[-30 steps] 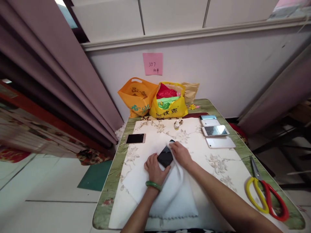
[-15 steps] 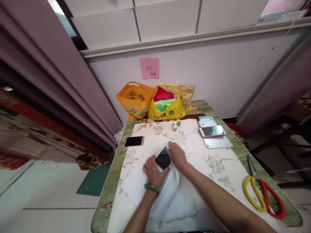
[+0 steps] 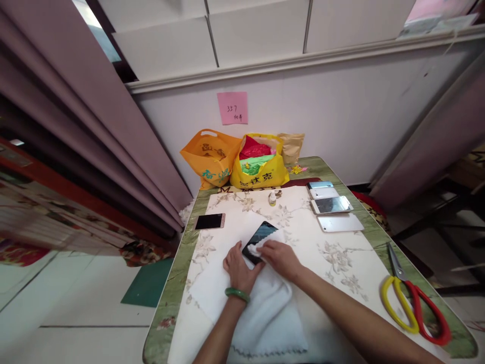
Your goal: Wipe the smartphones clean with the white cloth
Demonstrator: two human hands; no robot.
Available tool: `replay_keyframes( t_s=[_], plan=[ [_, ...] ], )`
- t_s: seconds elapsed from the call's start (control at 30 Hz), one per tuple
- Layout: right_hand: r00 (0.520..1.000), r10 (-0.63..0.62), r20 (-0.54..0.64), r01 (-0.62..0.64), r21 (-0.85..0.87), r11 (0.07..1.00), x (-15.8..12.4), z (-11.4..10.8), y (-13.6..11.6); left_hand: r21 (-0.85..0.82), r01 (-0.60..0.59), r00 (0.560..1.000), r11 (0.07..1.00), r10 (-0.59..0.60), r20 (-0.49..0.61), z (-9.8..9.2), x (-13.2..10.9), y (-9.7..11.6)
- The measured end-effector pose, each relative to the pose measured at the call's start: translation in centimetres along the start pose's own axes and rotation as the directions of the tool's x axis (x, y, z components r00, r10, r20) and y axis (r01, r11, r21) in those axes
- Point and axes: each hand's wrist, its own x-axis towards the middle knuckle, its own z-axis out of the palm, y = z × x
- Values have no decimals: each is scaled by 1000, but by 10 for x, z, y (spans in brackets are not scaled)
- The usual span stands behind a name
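Observation:
A dark smartphone [image 3: 264, 231] lies screen up and slanted on a white cloth [image 3: 273, 313] in front of me. My left hand [image 3: 240, 268], with a green bangle on its wrist, grips the phone's lower end between thumb and fingers. Bunched under the fingers of my right hand [image 3: 278, 257] is a fold of the same cloth, pressed onto the phone's screen. The lower part of the screen is hidden by cloth and fingers. The cloth's stitched edge spreads toward me.
Another phone [image 3: 209, 221] lies at the left. Several phones [image 3: 333, 205] are lined up at the right, behind large scissors [image 3: 407, 298] with yellow and red handles. A small bottle [image 3: 272, 198] stands farther back, before an orange bag [image 3: 212, 156] and a yellow bag [image 3: 261, 169].
My right hand has moved from the phone's upper right edge down toward me, with the cloth now over the lower screen. The upper screen shows now. My left hand stays in place.

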Motion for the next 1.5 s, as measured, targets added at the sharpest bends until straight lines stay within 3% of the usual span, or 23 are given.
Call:
replay_keyframes(
  t_s=[0.07, 0.17, 0.27, 0.37, 0.47, 0.53, 0.6, 0.73, 0.83, 0.97, 1.1, 1.17, 1.23, 1.3, 1.33, 1.4, 1.5],
  plan=[
    [963, 223, -153, -209, 104, 972, -10, -3, 12, -20, -14, 1000, 1000, 14, 9, -2, 0, 1],
    [806, 503, -310, -405, 330, 853, -21, -9, 34, -58, -22, 1000, 998, 22, 0, -6, 0, 3],
    [681, 649, -340, -429, 533, 729, -27, -9, 45, -134, -7, 1000, 991, 5, -21, -11, 0, 4],
    [578, 760, -297, -430, 681, 593, -27, -5, 45, -238, -33, 999, 971, 34, -1, -16, -1, 3],
    [524, 824, -217, -378, 808, 453, -20, -5, 38, -337, -36, 999, 941, 39, 0, -17, -4, 2],
    [541, 821, -180, -352, 838, 416, -14, -8, 30, -412, 15, 1000, 911, -18, -4, -15, -6, 1],
    [577, 795, -187, -363, 813, 455, -10, -14, 21, -486, 93, 995, 869, -96, 18, -12, -8, 1],
    [673, 676, -301, -391, 630, 670, -8, -23, 15, -562, 235, 972, 793, -201, 123, -10, -5, 1],
    [742, 572, -350, -383, 480, 790, -6, -24, 22, -527, 312, 950, 790, -260, 172, -12, -1, 4],
    [785, 520, -336, -420, 328, 846, 7, -21, 28, -452, 279, 958, 848, -210, 196, -16, 1, 6],
    [838, 490, -239, -451, 202, 870, 14, -7, 5, -360, 210, 965, 909, -134, 225, -16, 0, 2],
    [905, 391, -170, -365, 166, 916, 10, 1, -14, -363, 183, 968, 914, -102, 229, -15, 1, 0],
    [987, 149, -67, -137, 168, 976, 4, 8, -26, -385, 159, 972, 909, -77, 221, -16, 2, -1],
    [999, -50, 11, 48, 176, 983, 2, 9, -26, -397, 138, 974, 907, -52, 221, -16, 2, -2],
    [998, -53, 17, 49, 158, 986, 3, 8, -21, -393, 135, 973, 910, -46, 227, -17, 3, -1],
    [989, 143, -48, -138, 84, 987, 9, 2, -7, -373, 143, 968, 917, -50, 247, -17, 3, 0],
    [867, 463, -183, -470, 9, 883, 19, -3, 4, -347, 160, 964, 924, -71, 258, -18, 2, 1]
  ],
)
